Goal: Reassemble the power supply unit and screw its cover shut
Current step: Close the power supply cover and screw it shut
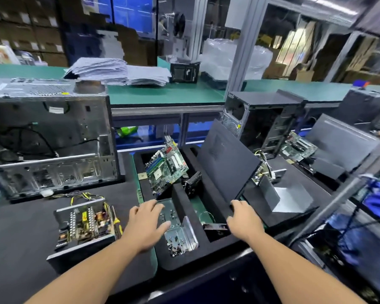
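Note:
The open power supply unit [87,224] sits on the black mat at the lower left, its circuit board and yellow wires exposed, with no cover on it. My left hand [148,222] hovers with spread fingers over a metal tray of screws [180,238] in the black foam organiser [184,200]. My right hand [244,218] rests with its fingers on the lower corner of a large black side panel [226,165] that leans in the organiser. Neither hand touches the power supply.
An empty silver computer case [51,137] stands at the back left. A green motherboard [166,165] leans in the organiser. A black case [261,123] and a grey metal box [272,194] stand to the right. Stacked papers [119,72] lie on the green shelf.

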